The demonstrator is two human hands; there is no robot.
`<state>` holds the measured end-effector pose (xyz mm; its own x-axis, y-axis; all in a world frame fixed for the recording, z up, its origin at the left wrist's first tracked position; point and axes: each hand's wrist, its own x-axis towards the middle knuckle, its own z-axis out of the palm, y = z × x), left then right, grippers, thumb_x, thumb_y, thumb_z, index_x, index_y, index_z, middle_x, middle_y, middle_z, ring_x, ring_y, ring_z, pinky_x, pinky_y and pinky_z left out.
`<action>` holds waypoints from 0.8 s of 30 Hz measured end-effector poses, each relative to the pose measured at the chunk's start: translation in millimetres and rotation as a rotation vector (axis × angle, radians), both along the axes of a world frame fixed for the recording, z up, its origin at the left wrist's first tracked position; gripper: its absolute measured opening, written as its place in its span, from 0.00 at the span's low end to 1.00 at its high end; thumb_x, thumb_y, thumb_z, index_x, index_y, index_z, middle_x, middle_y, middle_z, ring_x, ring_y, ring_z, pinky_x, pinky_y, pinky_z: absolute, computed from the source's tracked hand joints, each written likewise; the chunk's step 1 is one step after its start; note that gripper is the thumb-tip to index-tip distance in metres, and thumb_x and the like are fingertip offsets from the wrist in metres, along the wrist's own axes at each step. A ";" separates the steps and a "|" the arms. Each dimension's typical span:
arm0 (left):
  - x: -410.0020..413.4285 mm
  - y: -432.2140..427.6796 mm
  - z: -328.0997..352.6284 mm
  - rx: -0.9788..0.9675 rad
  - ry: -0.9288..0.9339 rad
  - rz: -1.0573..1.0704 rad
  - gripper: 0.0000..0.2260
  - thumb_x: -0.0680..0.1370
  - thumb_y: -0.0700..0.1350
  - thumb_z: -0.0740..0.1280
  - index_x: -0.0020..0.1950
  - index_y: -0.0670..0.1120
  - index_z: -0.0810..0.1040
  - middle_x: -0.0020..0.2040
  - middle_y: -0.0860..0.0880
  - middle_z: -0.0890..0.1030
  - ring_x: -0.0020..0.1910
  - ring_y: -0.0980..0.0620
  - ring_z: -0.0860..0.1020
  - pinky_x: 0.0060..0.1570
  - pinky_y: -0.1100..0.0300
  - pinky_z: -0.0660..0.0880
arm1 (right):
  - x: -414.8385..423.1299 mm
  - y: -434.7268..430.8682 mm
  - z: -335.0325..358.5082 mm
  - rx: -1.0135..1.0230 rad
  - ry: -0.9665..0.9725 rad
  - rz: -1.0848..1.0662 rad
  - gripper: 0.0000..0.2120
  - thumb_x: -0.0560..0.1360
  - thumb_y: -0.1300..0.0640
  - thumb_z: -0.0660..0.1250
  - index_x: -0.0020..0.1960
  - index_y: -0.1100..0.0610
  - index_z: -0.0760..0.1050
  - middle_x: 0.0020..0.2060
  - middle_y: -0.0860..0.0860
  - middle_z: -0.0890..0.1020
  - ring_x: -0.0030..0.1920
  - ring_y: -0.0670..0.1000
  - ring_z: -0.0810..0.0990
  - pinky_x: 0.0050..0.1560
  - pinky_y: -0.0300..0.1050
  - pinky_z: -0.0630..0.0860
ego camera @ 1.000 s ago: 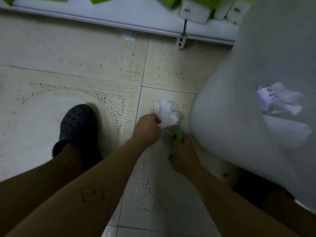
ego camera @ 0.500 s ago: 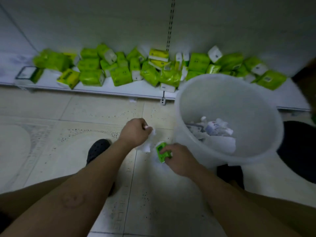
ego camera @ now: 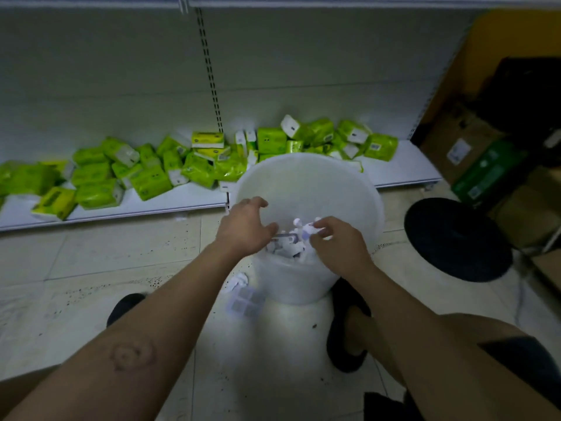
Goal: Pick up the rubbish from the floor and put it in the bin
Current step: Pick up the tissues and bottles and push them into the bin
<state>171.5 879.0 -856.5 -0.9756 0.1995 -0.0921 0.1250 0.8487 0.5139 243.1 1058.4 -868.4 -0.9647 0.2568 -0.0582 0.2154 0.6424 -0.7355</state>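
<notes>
white plastic bin (ego camera: 318, 183) sits under our hands so scraps fall in. left hand (ego camera: 246, 229) loosely spread, empty; right hand (ego camera: 337, 243), we cannot tell. rubbish (ego camera: 288, 249) lies inside the bin, loose scraps (ego camera: 241, 281) beside its base.

Blur hides whether the fingers (ego camera: 321, 230) of the right hand (ego camera: 337, 247) hold any rubbish (ego camera: 288, 249) over the bin (ego camera: 303, 177).

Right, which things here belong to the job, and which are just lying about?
Job: white translucent plastic bin; crumpled white paper inside; white paper scraps on floor beside it.
Lying about: green tissue packs on shelf; round black stool; brown cardboard boxes.
</notes>
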 end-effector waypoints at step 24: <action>-10.7 -107.1 -268.2 -0.072 -0.514 0.097 0.16 0.76 0.50 0.67 0.62 0.47 0.76 0.60 0.44 0.78 0.54 0.46 0.78 0.54 0.54 0.76 | -28.7 -128.8 -280.4 0.180 -0.727 0.495 0.18 0.75 0.54 0.62 0.65 0.54 0.70 0.63 0.56 0.73 0.62 0.56 0.74 0.57 0.42 0.71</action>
